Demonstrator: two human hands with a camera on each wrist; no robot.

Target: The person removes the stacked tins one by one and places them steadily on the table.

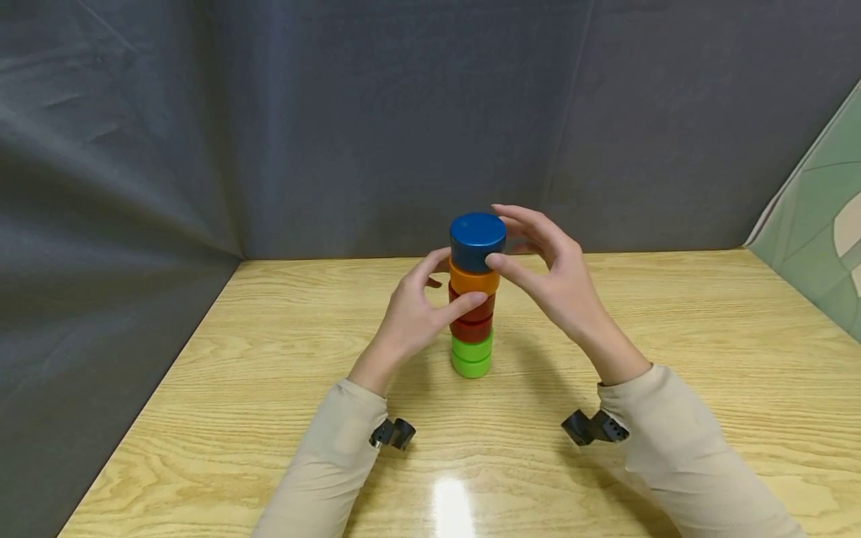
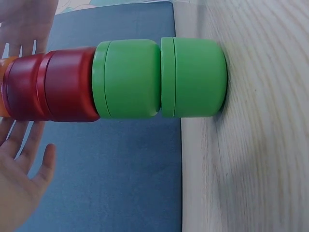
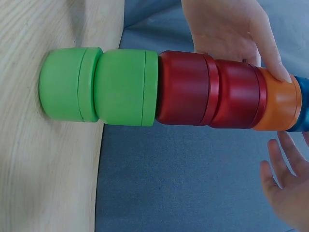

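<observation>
Head view shows a stack of round plastic blocks standing upright at the middle of the wooden counter (image 1: pixel 673 336): two green blocks (image 1: pixel 471 356) at the bottom, two red blocks (image 1: pixel 472 320) above, an orange block (image 1: pixel 474 279), and a blue block (image 1: pixel 477 240) on top. The right hand (image 1: pixel 548 273) pinches the blue block at its sides between thumb and fingers. The left hand (image 1: pixel 417 310) presses thumb and fingers lightly against the red and orange blocks. The blocks look stiff, light and smooth, so the tall stack probably topples easily; grip any block by its rounded sides.
</observation>
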